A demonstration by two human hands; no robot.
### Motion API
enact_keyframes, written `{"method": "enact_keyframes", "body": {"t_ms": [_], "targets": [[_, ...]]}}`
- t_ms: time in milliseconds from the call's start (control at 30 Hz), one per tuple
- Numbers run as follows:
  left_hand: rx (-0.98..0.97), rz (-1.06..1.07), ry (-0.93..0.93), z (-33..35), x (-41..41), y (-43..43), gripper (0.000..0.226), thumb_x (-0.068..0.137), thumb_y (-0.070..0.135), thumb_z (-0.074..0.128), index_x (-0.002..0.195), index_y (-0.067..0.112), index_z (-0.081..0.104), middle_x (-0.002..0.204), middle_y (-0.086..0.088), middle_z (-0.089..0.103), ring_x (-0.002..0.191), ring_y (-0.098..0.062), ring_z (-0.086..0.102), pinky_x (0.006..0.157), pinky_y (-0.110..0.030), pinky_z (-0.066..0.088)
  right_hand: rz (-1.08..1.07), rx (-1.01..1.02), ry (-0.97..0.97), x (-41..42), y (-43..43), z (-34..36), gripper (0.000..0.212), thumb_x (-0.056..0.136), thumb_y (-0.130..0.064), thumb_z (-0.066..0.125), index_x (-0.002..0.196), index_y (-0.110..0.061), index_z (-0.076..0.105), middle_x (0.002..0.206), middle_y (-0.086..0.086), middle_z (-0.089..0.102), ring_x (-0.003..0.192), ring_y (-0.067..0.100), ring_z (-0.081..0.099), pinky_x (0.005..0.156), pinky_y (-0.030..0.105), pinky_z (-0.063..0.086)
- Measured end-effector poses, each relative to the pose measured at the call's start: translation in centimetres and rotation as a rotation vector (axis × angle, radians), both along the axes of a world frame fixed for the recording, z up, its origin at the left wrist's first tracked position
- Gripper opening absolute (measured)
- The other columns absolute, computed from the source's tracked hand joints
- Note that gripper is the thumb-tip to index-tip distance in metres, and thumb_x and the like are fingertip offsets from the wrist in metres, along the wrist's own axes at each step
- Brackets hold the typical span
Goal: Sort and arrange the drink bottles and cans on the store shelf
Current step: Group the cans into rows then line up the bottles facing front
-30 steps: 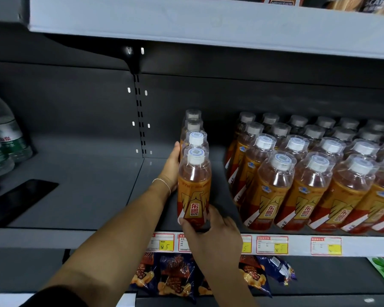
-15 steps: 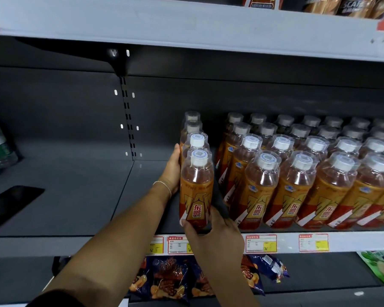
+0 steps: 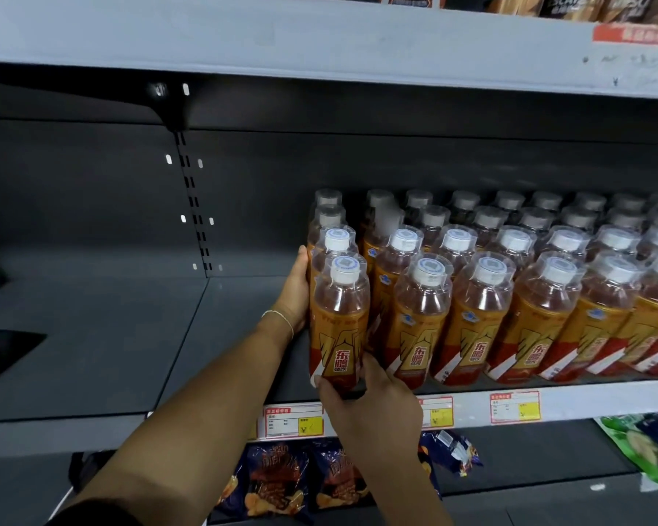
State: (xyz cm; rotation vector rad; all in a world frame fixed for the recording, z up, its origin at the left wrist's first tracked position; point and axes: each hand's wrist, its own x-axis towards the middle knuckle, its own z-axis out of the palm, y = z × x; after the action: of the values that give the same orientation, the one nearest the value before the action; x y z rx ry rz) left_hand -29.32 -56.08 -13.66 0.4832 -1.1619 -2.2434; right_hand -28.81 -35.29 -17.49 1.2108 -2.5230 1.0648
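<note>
Fig. Stray file of four bottles (image 3: 335, 241) at the shelf's (image 3: 92, 354) front edge, led by the front bottle (image 3: 339, 320). The left hand (image 3: 297, 294), fingers straight, presses flat on the file's left side. The right hand (image 3: 369, 408) curls its grip round the front bottle's base. Since a second ago, the gap to the main block (image 3: 540, 309) has nearly closed, so the file seems almost merged.
</note>
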Motion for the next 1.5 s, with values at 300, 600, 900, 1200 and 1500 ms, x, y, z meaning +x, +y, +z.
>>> {"method": "enact_keyframes", "body": {"t_ms": [300,600,900,1200,1500], "targets": [[0.019,-0.007,0.022,-0.3,-0.8,-0.1,0.059,0.100,0.059,0.024,0.110,0.017,0.065,0.108,-0.001,0.070,0.106,-0.013,0.058,0.084,-0.035,0.050,-0.010,-0.032,-0.002,-0.7,0.3,-0.3,0.062,0.073,-0.073,0.063,0.111,-0.024,0.068,0.084,-0.006,0.071,0.080,0.017,0.066,0.066,0.029,0.052],[0.023,0.012,-0.009,-0.1,-1.2,0.2,0.068,0.099,0.060,0.024,0.089,0.023,0.081,0.097,-0.003,0.075,0.091,-0.014,0.071,0.073,-0.029,0.057,-0.017,-0.047,0.024,-1.3,0.5,-0.5,0.055,0.071,-0.070,0.067,0.100,-0.023,0.071,0.079,-0.008,0.071,0.074,0.015,0.067,0.063,0.026,0.050],[0.122,0.067,0.027,0.8,-1.4,1.3,0.063,0.101,0.056,0.025,0.094,0.016,0.073,0.116,-0.009,0.055,0.101,-0.014,0.061,0.069,-0.028,0.058,-0.012,-0.059,0.047,-1.4,0.8,-0.3,0.055,0.072,-0.068,0.068,0.101,-0.022,0.071,0.077,-0.007,0.071,0.071,0.016,0.068,0.059,0.025,0.049],[-0.247,0.564,-0.348,0.2,1.9,4.7,0.016,0.097,0.019,0.050,0.097,0.008,0.062,0.096,-0.011,0.069,0.094,-0.026,0.063,0.090,-0.045,0.052,0.033,-0.130,-0.077,-1.2,1.2,-1.0,0.066,0.076,-0.066,0.069,0.125,-0.021,0.063,0.101,-0.004,0.073,0.092,0.017,0.068,0.079,0.032,0.056],[-0.607,0.267,-0.331,-2.0,6.3,13.0,0.065,0.082,0.082,0.037,0.134,0.045,0.044,0.124,0.016,0.063,0.116,-0.003,0.059,0.098,-0.030,0.050,-0.041,-0.335,-0.065,-5.4,4.5,-0.2,0.024,0.076,-0.039,0.082,0.081,-0.022,0.066,0.081,-0.013,0.060,0.077,0.007,0.056,0.063,0.008,0.029]]}}
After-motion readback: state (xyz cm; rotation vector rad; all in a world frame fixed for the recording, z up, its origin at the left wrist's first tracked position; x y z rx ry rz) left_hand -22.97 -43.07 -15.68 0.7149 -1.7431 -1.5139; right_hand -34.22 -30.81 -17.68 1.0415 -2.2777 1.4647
